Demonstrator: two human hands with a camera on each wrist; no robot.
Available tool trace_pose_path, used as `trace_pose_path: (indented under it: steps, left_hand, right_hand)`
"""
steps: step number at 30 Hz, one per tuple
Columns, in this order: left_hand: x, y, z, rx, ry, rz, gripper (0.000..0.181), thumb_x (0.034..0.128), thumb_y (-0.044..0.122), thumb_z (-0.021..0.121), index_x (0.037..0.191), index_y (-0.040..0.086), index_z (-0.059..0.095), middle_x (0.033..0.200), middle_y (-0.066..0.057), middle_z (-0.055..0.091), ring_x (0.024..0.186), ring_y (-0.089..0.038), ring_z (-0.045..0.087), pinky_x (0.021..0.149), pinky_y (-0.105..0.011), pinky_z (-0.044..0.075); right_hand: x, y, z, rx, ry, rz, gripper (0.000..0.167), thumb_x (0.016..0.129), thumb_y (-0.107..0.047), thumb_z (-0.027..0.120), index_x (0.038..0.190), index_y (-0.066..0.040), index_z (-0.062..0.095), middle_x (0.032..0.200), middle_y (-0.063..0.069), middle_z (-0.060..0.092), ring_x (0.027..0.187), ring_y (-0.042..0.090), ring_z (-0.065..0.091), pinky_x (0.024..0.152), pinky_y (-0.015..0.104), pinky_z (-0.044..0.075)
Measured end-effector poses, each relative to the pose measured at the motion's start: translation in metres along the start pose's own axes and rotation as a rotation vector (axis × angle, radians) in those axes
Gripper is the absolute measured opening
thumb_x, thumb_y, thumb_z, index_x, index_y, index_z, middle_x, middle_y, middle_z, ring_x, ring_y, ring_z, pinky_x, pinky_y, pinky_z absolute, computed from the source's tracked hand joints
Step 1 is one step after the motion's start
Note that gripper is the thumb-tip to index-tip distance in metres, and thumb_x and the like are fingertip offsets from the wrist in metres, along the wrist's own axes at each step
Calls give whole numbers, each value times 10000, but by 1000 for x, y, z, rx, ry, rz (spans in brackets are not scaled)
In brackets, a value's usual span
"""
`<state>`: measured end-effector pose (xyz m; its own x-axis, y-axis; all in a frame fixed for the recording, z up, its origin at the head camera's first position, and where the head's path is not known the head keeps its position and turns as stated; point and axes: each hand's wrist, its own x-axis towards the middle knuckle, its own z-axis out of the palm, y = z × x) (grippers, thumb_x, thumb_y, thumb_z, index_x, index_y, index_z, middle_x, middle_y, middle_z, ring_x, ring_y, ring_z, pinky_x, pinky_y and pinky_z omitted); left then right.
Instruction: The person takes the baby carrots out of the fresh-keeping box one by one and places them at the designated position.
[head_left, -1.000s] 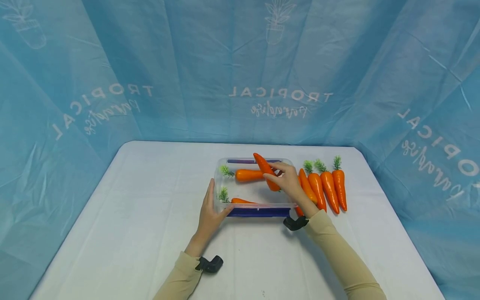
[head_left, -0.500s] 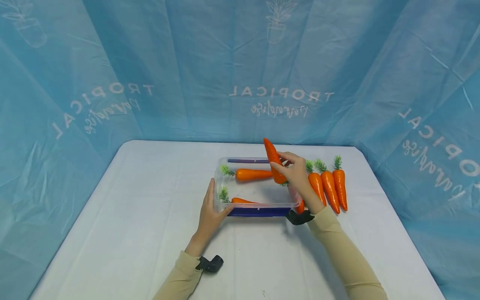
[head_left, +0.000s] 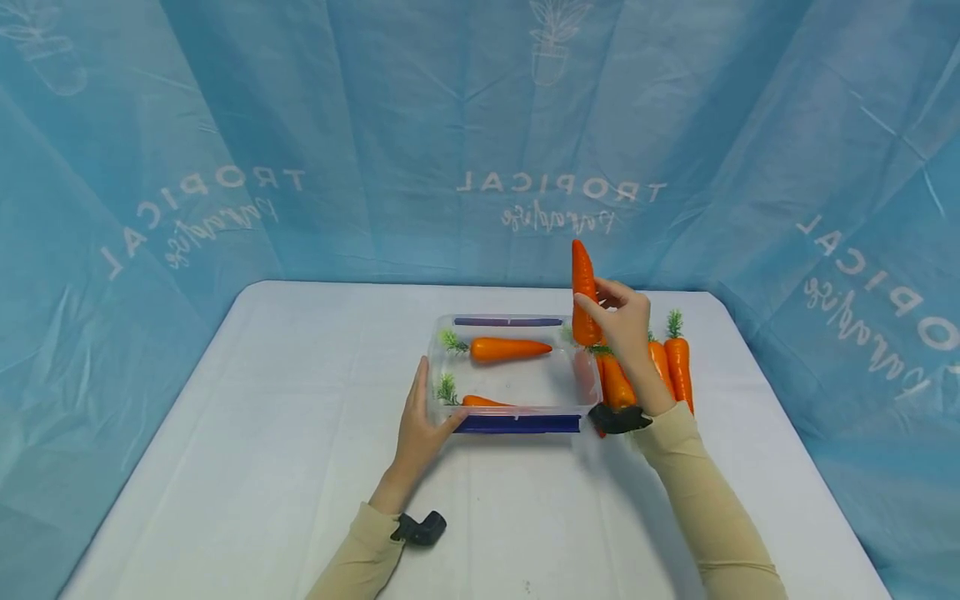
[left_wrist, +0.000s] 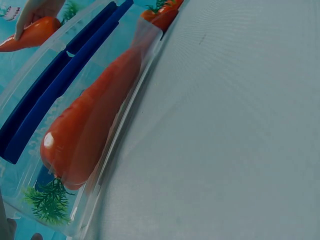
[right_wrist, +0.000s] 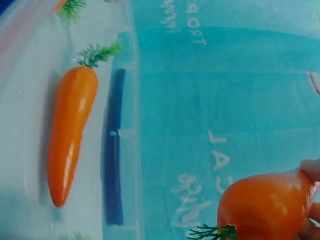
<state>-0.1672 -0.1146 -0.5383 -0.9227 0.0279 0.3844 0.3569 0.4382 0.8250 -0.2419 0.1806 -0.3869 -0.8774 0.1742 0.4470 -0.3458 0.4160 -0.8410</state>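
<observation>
My right hand [head_left: 628, 321] pinches a toy carrot [head_left: 584, 300] above the right end of a clear plastic box [head_left: 517, 410] with blue clips. The carrot's tip points up and its green top hangs down; the right wrist view shows its thick end close up. My left hand [head_left: 420, 429] rests at the box's near left corner, straight fingers along the side, thumb at the front rim. Inside the box lie one carrot [head_left: 506, 350] towards the back and another carrot [left_wrist: 92, 120] along the front wall, its lower part hidden by that wall in the head view.
Right of the box, several carrots lie side by side on the white table [head_left: 300, 417], including a carrot [head_left: 678, 371] at the far right. My right hand and wrist hide parts of others. A blue curtain [head_left: 420, 167] hangs behind the table and along both sides.
My right hand has lifted the carrot up and to the right, from over the box's middle to its right end, turning it more upright. The left hand and box stay put.
</observation>
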Motion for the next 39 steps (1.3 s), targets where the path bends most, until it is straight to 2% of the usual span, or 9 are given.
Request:
trace_pose_path:
  steps: [6, 12, 15, 19, 27, 34, 39]
  left_hand:
    - [0, -1, 0, -1, 0, 3, 1022, 799, 390, 744, 1548, 184, 80, 1610, -81, 153, 1469, -293, 209, 1176, -525, 218]
    - [0, -2, 1, 2, 3, 12, 1020, 799, 405, 741, 1548, 172, 88, 1608, -92, 158, 1464, -308, 218, 1166, -542, 226]
    - [0, -2, 1, 2, 3, 11, 1020, 798, 399, 743, 1548, 173, 89, 1609, -85, 158, 1463, -308, 220, 1165, -541, 228]
    - [0, -2, 1, -3, 1, 7, 1017, 800, 401, 740, 1548, 181, 86, 1610, -82, 154, 1464, -307, 218, 1168, -539, 225]
    - [0, 0, 0, -1, 5, -4, 1014, 801, 402, 736, 1548, 193, 82, 1610, -83, 152, 1464, -311, 217, 1169, -545, 223]
    - [0, 0, 0, -17, -5, -26, 1010, 802, 382, 738, 1547, 216, 77, 1614, -68, 145, 1471, -298, 203, 1175, -543, 210]
    - [0, 1, -1, -20, -9, -27, 1014, 801, 389, 738, 1547, 215, 75, 1614, -66, 142, 1472, -295, 200, 1176, -540, 208]
  right_hand:
    - [1, 6, -12, 13, 22, 74, 359, 816, -171, 754, 1136, -19, 697, 917, 226, 669, 672, 17, 537, 573, 112, 488]
    - [-11, -5, -18, -46, 47, 141, 344, 833, -86, 714, 1122, 95, 662, 970, 325, 658, 655, 13, 519, 555, 68, 450]
    - [-14, 11, -20, -89, 65, 162, 347, 843, -136, 713, 1108, 84, 673, 986, 311, 666, 659, 12, 505, 557, 70, 447]
    - [-18, 44, -24, -140, 78, 205, 376, 843, -266, 722, 1104, 4, 704, 963, 232, 695, 679, 53, 515, 548, 88, 458]
    - [-31, 64, -27, -232, 43, 323, 431, 858, -309, 696, 1134, 22, 678, 1003, 225, 676, 818, 241, 569, 582, 89, 442]
    - [-38, 76, -27, -269, 17, 355, 472, 842, -334, 714, 1148, 22, 669, 1009, 230, 690, 842, 306, 640, 596, 111, 473]
    - [-42, 83, -25, -305, 3, 354, 444, 832, -304, 731, 1109, 40, 681, 992, 244, 697, 840, 319, 651, 592, 118, 477]
